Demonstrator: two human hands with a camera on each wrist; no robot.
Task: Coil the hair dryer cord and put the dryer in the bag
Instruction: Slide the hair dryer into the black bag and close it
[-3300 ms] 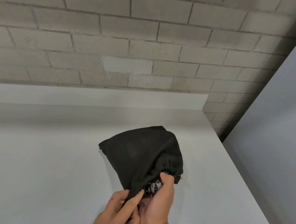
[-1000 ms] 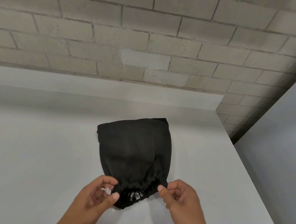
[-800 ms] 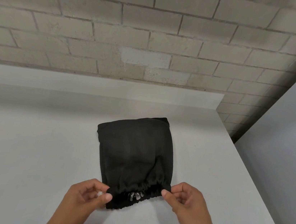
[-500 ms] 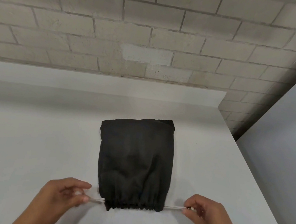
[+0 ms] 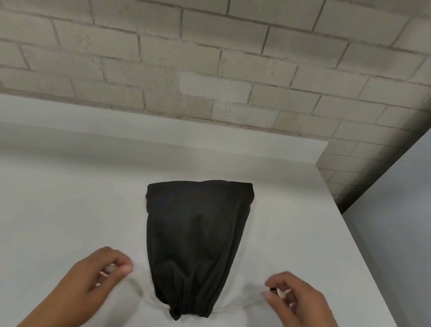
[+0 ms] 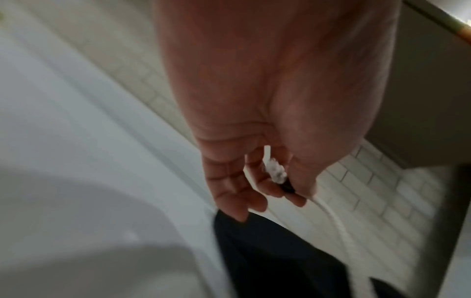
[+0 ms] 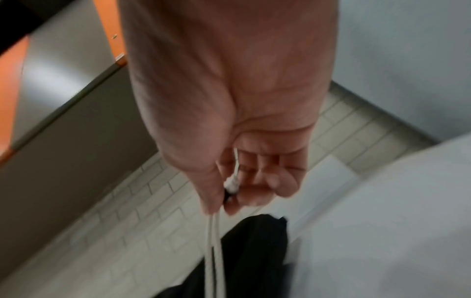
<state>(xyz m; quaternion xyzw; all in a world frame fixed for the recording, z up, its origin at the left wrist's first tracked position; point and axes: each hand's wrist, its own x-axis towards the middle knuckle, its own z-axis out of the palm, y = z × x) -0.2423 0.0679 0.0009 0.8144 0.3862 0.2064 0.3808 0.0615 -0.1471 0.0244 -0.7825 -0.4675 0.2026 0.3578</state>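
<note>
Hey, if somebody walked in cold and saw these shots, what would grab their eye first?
The black bag lying mid-counter, its near mouth cinched into a tight pucker. Then the left hand and right hand on either side of it, each pinching a white drawstring end that runs to the mouth. Behind is a pale brick wall.

Plain white matte countertop (image 5: 36, 222) with a low raised back lip (image 5: 131, 127), up against a pale grey brick wall (image 5: 169, 47). Smooth grey panel (image 5: 421, 218) off right, orange-edged grey board (image 7: 15, 80) too.
</note>
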